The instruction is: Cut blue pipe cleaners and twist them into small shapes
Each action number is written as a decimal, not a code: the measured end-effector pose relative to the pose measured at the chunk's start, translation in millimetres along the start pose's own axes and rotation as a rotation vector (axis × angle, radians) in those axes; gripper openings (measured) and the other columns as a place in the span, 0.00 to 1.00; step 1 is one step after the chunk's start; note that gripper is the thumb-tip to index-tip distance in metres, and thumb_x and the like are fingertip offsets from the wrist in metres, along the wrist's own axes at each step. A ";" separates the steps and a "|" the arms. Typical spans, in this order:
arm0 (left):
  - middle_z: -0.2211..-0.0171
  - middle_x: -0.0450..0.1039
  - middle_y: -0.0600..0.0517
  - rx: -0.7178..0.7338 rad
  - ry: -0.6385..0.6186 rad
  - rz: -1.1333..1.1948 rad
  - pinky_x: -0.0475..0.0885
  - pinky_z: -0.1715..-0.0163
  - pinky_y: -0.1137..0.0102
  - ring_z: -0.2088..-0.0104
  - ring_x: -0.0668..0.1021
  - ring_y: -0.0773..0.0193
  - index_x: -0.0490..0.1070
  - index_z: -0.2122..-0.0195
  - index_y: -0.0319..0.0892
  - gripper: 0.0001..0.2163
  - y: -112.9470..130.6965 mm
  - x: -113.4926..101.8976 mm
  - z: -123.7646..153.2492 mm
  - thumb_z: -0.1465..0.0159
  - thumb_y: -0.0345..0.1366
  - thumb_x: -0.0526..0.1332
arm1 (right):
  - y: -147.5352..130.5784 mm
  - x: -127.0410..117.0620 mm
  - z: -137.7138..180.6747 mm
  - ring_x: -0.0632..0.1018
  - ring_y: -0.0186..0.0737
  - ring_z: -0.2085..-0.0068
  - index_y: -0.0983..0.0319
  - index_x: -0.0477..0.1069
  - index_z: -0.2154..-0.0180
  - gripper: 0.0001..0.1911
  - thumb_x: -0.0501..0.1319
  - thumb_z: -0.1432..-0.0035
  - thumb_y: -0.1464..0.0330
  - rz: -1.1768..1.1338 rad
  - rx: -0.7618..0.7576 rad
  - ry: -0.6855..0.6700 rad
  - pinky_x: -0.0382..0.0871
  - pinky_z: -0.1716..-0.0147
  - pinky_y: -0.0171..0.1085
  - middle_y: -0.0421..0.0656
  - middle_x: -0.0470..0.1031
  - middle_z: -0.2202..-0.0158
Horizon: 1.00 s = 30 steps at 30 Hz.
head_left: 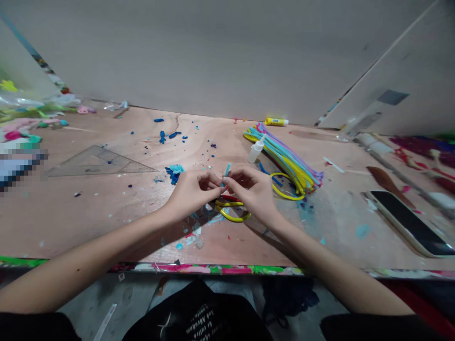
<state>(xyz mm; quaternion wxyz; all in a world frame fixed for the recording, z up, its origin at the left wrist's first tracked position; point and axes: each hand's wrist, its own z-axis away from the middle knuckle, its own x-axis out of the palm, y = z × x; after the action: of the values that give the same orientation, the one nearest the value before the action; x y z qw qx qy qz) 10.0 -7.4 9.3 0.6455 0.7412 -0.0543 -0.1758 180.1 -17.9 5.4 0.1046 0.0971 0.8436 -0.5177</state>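
Note:
My left hand [199, 187] and my right hand [252, 187] meet above the middle of the table, fingertips pinched together. Between them stands a short piece of light blue pipe cleaner [228, 169]; its lower end is hidden by the fingers. Just below my hands lie scissors with yellow and red loop handles [234, 219], partly covered. To the left of my left hand sits a small cluster of blue and light blue pieces [175, 173]. A bundle of yellow, blue and purple pipe cleaners [284, 156] lies to the right, with another yellow loop [289, 196] beside it.
A small white squeeze bottle [256, 150] leans against the bundle. Behind it is a yellow glue stick [276, 121]. A clear set square [103, 161] lies at left, a phone [408, 222] at right. Blue scraps [162, 136] are scattered about. Colourful materials crowd both sides.

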 end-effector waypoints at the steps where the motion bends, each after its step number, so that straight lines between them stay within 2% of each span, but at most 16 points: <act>1: 0.75 0.77 0.51 -0.019 -0.003 0.025 0.72 0.75 0.74 0.74 0.79 0.66 0.74 0.72 0.38 0.06 0.6 0.2 -0.2 0.45 0.34 0.69 | 0.0 -0.1 -0.5 0.76 0.33 0.74 0.61 0.74 0.71 0.06 0.66 0.43 0.67 -0.018 0.015 0.000 0.70 0.74 0.33 0.40 0.77 0.73; 6: 0.76 0.77 0.52 -0.140 -0.018 0.131 0.72 0.77 0.74 0.76 0.78 0.67 0.74 0.72 0.39 0.07 4.0 1.5 -1.3 0.46 0.33 0.70 | 1.1 -1.9 -4.5 0.75 0.33 0.75 0.61 0.72 0.72 0.10 0.68 0.45 0.62 -0.132 0.114 -0.038 0.70 0.76 0.33 0.39 0.75 0.75; 12: 0.76 0.76 0.53 -0.195 -0.031 0.223 0.71 0.77 0.75 0.77 0.76 0.69 0.74 0.72 0.38 0.09 6.5 1.6 -1.0 0.50 0.33 0.73 | 3.0 -3.6 -6.7 0.75 0.32 0.75 0.61 0.73 0.71 0.15 0.71 0.49 0.57 -0.296 0.265 -0.060 0.72 0.74 0.33 0.38 0.74 0.75; 19: 0.76 0.76 0.53 -0.196 -0.047 0.225 0.70 0.76 0.75 0.75 0.76 0.68 0.73 0.73 0.39 0.10 3.6 3.6 -1.0 0.50 0.36 0.73 | 5.0 -1.8 -7.0 0.74 0.32 0.76 0.60 0.69 0.69 0.17 0.72 0.51 0.58 -0.444 0.375 -0.077 0.72 0.74 0.32 0.35 0.72 0.77; 24: 0.76 0.74 0.54 -0.201 -0.046 0.232 0.68 0.77 0.75 0.76 0.75 0.69 0.73 0.73 0.38 0.11 1.6 5.6 -0.3 0.50 0.36 0.73 | 3.3 0.0 -6.3 0.72 0.27 0.77 0.59 0.63 0.67 0.20 0.73 0.54 0.63 -0.548 0.379 -0.032 0.68 0.76 0.30 0.31 0.68 0.75; 30: 0.76 0.75 0.54 -0.243 -0.068 0.247 0.68 0.74 0.74 0.75 0.75 0.69 0.75 0.71 0.39 0.11 2.8 5.2 -1.2 0.51 0.36 0.73 | 1.2 -2.4 -5.4 0.73 0.28 0.74 0.59 0.63 0.66 0.18 0.71 0.50 0.63 -0.497 0.327 -0.034 0.70 0.73 0.31 0.32 0.68 0.72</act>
<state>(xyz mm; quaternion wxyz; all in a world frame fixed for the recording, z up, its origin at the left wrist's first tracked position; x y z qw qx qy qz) 15.7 -8.3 11.2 0.7448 0.6392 -0.1452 -0.1253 182.3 -12.6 7.4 -0.0280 -0.1054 0.7450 -0.6581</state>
